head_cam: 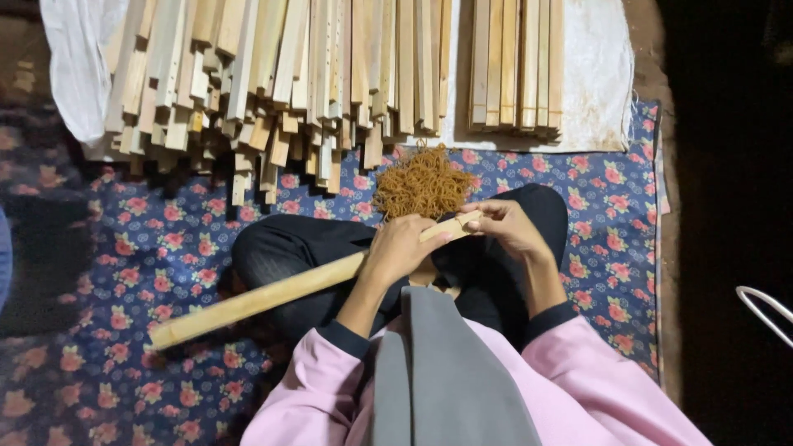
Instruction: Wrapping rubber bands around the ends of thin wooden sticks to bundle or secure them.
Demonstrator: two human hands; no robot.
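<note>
Both hands meet over the person's lap: the left hand [399, 248] is wrapped around a long wooden stick [273, 296], and the right hand [510, 227] pinches the stick's far end with curled fingers. That stick slants down to the left across crossed legs, above a flowered blue mat [165, 248]. Just beyond lies a tangle of brown rubber bands [423, 183], then stacked wooden slats [273, 74].

Your light falls from above onto the wooden slats [330, 74] beyond your hands, leaving them bright and slightly washed out. Right of your right hand [510, 227] the scene drops into near-black. Everything looks soft, with dim, murky corners to your left.
</note>
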